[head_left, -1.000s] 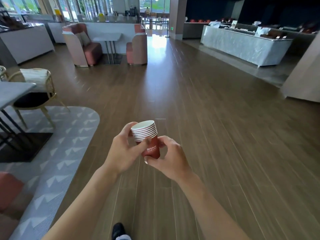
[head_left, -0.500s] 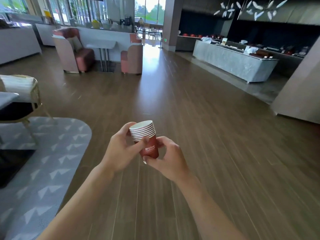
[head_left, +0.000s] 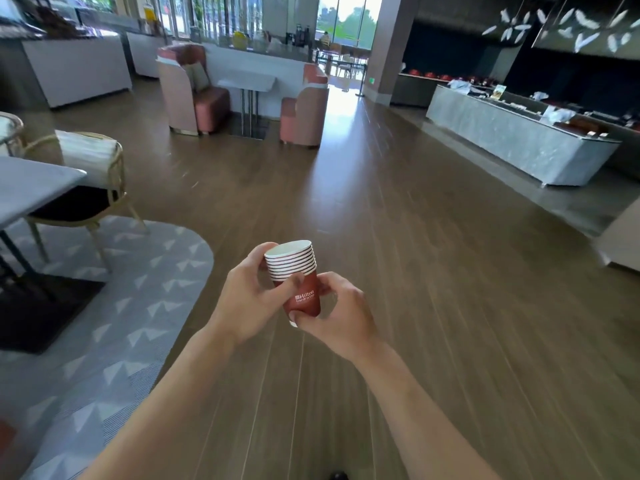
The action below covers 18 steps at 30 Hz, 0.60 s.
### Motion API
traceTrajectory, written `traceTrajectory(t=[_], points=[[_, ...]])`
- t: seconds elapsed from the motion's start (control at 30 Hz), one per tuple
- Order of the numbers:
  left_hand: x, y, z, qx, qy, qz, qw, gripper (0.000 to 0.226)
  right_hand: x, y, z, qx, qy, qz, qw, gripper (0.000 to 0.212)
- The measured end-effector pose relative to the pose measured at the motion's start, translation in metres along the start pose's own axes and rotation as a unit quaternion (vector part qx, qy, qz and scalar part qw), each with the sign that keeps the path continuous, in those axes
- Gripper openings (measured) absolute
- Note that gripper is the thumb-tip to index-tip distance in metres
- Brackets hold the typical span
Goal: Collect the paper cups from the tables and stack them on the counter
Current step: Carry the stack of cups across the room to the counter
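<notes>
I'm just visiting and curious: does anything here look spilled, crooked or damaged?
Nothing stands out. The stack of red paper cups is nested evenly, tilted a little, held by the left hand and right hand over a wooden floor with no visible spills. The far counter is too blurred to judge.

At the centre of the frame, a nested stack of red paper cups with white rims [head_left: 297, 275] is held tilted above the brown wood-plank floor [head_left: 433, 271]. The left hand [head_left: 247, 299] grips its upper part, thumb across the rims; the right hand [head_left: 337, 315] pinches its base. A grey patterned rug [head_left: 114, 323] lies at lower left, a gold-framed chair [head_left: 83, 181] at left, and a long grey marble counter [head_left: 519, 147] at upper right.
</notes>
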<state>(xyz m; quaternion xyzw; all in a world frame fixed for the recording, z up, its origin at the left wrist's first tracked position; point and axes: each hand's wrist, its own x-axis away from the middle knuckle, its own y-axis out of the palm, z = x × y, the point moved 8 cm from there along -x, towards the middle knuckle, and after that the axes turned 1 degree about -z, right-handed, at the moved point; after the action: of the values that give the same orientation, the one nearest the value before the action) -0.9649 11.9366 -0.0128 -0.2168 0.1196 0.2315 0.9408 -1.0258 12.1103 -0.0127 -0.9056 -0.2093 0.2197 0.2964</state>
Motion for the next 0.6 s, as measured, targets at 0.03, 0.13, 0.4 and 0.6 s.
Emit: traceTrajectory(t=[0.03,0.13,0.4,0.6], points=[[-0.005,-0.002,-0.004,-0.003,-0.002,0.003,1.000,0.064,-0.008,0.005,0.002,-0.004,-0.003,-0.004,1.000,0.051],[-0.025,-0.007,-0.015,-0.007,-0.006,0.016,1.000,0.061,-0.035,0.018,0.011,-0.009,-0.010,-0.015,1.000,0.051],[-0.104,0.003,-0.041,-0.044,-0.016,0.044,0.998,0.057,-0.129,0.038,0.049,-0.050,-0.034,-0.046,0.997,0.050],[-0.187,0.041,-0.051,-0.059,-0.029,0.053,0.996,0.056,-0.215,0.021,0.097,-0.058,-0.048,-0.048,0.996,0.050]])
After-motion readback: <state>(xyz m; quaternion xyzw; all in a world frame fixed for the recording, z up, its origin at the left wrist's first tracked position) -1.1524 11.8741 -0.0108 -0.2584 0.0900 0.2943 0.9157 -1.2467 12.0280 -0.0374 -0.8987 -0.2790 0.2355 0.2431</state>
